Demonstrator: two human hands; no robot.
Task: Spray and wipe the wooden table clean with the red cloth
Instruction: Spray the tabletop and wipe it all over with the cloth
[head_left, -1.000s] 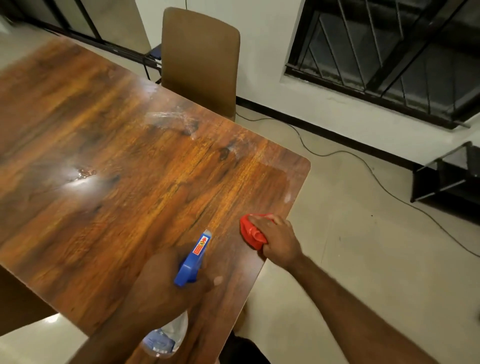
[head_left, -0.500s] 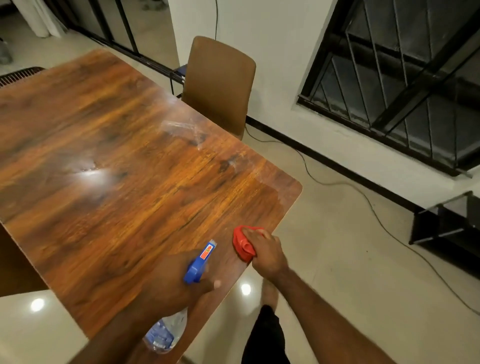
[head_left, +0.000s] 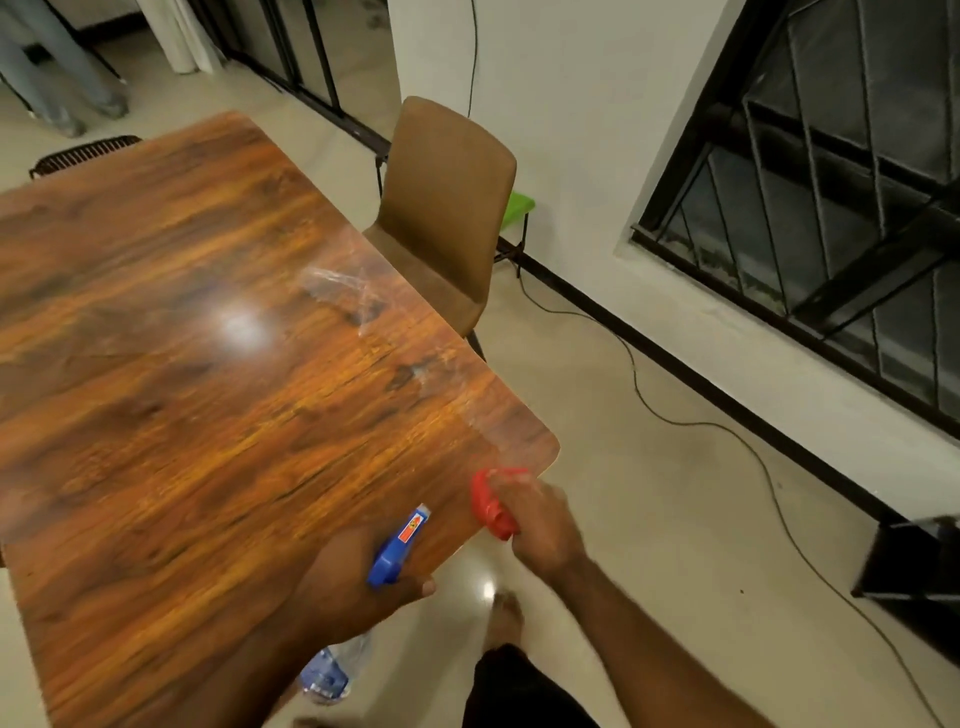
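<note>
The wooden table (head_left: 197, 395) fills the left of the view, with wet smears near its right edge. My left hand (head_left: 348, 587) grips a spray bottle (head_left: 397, 545) with a blue head and clear body, its nozzle aimed over the table's near right edge. My right hand (head_left: 540, 525) holds the bunched red cloth (head_left: 491, 501) at the table's near right corner, at the edge; the hand is blurred.
A brown chair (head_left: 447, 208) stands at the table's right side. A black cable (head_left: 675, 415) runs across the pale floor along the wall. A barred window (head_left: 831, 197) is on the right, a dark stand (head_left: 914, 566) at the far right. My bare foot (head_left: 506, 618) is below.
The view has shifted back and up, showing more floor and chair. The red cloth and my right hand have slid from on the tabletop to its corner edge. The bottle stays in my left hand.
</note>
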